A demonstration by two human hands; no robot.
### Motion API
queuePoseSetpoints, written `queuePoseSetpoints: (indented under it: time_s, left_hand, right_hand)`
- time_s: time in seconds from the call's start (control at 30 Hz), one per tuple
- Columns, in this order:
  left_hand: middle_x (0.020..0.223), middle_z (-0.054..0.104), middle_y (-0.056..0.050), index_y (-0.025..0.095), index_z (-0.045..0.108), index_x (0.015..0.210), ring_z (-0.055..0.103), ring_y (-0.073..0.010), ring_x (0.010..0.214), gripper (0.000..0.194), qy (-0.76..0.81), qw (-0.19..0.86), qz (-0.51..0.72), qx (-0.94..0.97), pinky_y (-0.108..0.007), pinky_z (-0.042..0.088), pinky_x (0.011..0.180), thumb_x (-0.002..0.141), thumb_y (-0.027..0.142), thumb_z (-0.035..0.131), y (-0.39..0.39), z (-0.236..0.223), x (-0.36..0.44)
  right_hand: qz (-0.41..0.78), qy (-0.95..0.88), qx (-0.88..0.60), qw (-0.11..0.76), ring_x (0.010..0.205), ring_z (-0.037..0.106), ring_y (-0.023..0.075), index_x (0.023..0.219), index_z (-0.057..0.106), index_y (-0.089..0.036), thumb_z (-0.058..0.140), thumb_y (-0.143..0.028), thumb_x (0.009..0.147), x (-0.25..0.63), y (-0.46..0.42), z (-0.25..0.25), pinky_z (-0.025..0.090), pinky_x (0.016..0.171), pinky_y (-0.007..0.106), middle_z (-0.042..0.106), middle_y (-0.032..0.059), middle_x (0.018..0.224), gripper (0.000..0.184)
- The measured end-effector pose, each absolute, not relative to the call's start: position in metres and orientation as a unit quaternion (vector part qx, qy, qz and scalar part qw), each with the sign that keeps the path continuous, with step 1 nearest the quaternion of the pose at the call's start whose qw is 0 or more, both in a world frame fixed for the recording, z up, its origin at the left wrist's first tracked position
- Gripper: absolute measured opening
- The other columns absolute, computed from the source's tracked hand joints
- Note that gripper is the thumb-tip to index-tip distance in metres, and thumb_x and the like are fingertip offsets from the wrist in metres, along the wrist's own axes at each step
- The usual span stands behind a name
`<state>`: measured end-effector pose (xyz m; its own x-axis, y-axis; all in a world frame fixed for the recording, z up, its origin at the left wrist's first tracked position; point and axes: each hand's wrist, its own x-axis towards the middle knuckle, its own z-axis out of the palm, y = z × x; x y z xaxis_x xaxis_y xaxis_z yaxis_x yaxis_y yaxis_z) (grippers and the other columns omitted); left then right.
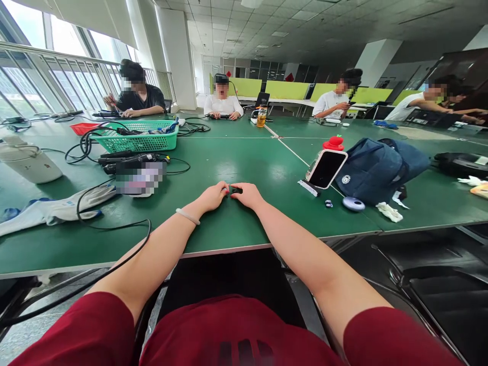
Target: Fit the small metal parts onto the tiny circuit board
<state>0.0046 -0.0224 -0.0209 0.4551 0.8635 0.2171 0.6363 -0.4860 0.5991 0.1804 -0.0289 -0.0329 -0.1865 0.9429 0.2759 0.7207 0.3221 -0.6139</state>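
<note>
Both hands rest low over the green table, their fingertips almost meeting. My left hand, with a pale band on its wrist, has its fingers drawn together; what they pinch, if anything, is too small to name. Beside it, my right hand curls its thumb and fingers around a small dark object, mostly hidden by the fingers. Whether the left fingertips also touch that object I cannot tell.
To the left are a green basket of cables, a white bottle, a work glove and a loose black cable. At right stand a propped phone and a blue backpack. Several people sit around the table.
</note>
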Motion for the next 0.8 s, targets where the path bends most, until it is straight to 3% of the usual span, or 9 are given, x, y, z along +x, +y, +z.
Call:
queuePoseSetpoints:
  time_s: [0.1,0.2,0.3,0.43,0.53,0.67,0.8]
  left_hand:
    - [0.095,0.069,-0.006,0.024,0.055,0.088,0.065,-0.0232,0.091,0.01,0.469,0.24,0.269,0.806,-0.036,0.047,0.086,0.088,0.027,0.046,-0.021,-0.018,0.003]
    - [0.105,0.068,-0.006,0.022,0.053,0.09,0.066,-0.0204,0.095,0.012,0.458,0.315,0.308,0.772,-0.035,0.048,0.088,0.089,0.027,0.043,-0.015,-0.019,-0.004]
    - [0.115,0.066,-0.006,0.021,0.054,0.092,0.065,-0.0174,0.098,0.015,0.44,0.368,0.333,0.749,-0.034,0.047,0.093,0.088,0.03,0.044,-0.01,-0.023,-0.011]
    - [0.119,0.064,-0.005,0.019,0.063,0.092,0.062,-0.018,0.099,0.019,0.453,0.329,0.33,0.76,-0.034,0.045,0.095,0.081,0.032,0.055,-0.008,-0.022,-0.016]
    - [0.106,0.066,-0.006,0.02,0.07,0.091,0.06,-0.0174,0.09,0.021,0.46,0.269,0.316,0.785,-0.032,0.047,0.088,0.079,0.031,0.057,-0.01,-0.017,-0.018]
    - [0.089,0.062,-0.004,0.021,0.074,0.095,0.055,-0.0147,0.073,0.025,0.485,0.202,0.316,0.79,-0.03,0.048,0.076,0.079,0.031,0.058,-0.011,-0.012,-0.017]
    - [0.086,0.062,-0.003,0.021,0.073,0.095,0.054,-0.0137,0.07,0.023,0.496,0.198,0.315,0.785,-0.028,0.046,0.074,0.08,0.03,0.058,-0.016,-0.01,-0.012]
  right_hand:
    - [0.177,-0.773,-0.532,0.296,0.106,0.061,0.0238,0.122,0.065,-0.027,0.074,-0.026,0.074,0.175,-0.028,-0.029,0.045,0.095,0.035,0.069,0.0035,0.112,0.048]
    - [0.159,-0.791,-0.523,0.274,0.107,0.059,0.0245,0.127,0.062,-0.024,0.074,-0.028,0.075,0.169,-0.026,-0.028,0.045,0.094,0.035,0.069,0.0064,0.11,0.054]
    - [0.146,-0.797,-0.518,0.272,0.11,0.057,0.0233,0.124,0.063,-0.022,0.07,-0.026,0.079,0.164,-0.025,-0.029,0.043,0.095,0.034,0.069,0.0058,0.113,0.046]
    - [0.135,-0.81,-0.508,0.261,0.102,0.059,0.0209,0.11,0.071,-0.022,0.064,-0.022,0.084,0.16,-0.025,-0.028,0.044,0.091,0.032,0.071,0.005,0.105,0.027]
    - [0.116,-0.812,-0.513,0.251,0.097,0.059,0.0195,0.099,0.074,-0.019,0.061,-0.02,0.087,0.158,-0.024,-0.029,0.044,0.091,0.031,0.071,0.0062,0.098,0.018]
    - [0.078,-0.833,-0.494,0.236,0.096,0.058,0.0184,0.093,0.074,-0.017,0.054,-0.015,0.09,0.157,-0.023,-0.032,0.042,0.092,0.03,0.069,0.008,0.096,0.02]
    - [0.076,-0.832,-0.494,0.239,0.093,0.059,0.0184,0.088,0.072,-0.017,0.053,-0.01,0.088,0.16,-0.024,-0.034,0.044,0.087,0.029,0.069,0.0078,0.093,0.021]
